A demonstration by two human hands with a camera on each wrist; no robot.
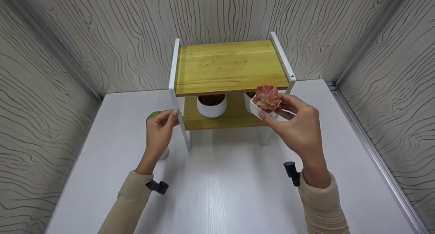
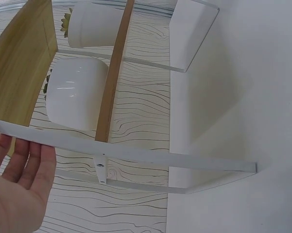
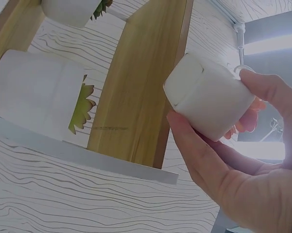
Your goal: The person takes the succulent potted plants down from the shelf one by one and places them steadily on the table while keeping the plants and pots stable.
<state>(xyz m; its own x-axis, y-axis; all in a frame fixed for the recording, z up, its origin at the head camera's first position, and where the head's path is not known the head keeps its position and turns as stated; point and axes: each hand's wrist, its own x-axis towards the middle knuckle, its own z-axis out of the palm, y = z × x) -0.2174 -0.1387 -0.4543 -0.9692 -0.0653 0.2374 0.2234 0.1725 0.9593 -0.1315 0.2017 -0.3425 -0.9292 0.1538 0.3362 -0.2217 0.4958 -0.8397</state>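
Note:
My right hand [image 1: 300, 128] pinches a small white square pot with a red succulent [image 1: 266, 99] between thumb and fingers, in front of the shelf's right end. In the right wrist view this potted succulent [image 3: 209, 97] shows its white underside, tilted near the upper board's edge. My left hand [image 1: 158, 132] grips the left white upright [image 2: 150, 154] of the small two-tier wooden shelf [image 1: 231, 65]. Two white pots stand on the lower board: the left pot [image 1: 212, 107] in plain sight, the other pot [image 3: 36, 94] partly hidden behind the held one in the head view.
A green plant [image 1: 153, 115] in a pale pot [image 1: 164, 154] stands left of the shelf, mostly hidden by my left hand. The shelf rests on a white table [image 1: 210, 193]. Wood-grain patterned panels [image 1: 136, 33] enclose the back and both sides.

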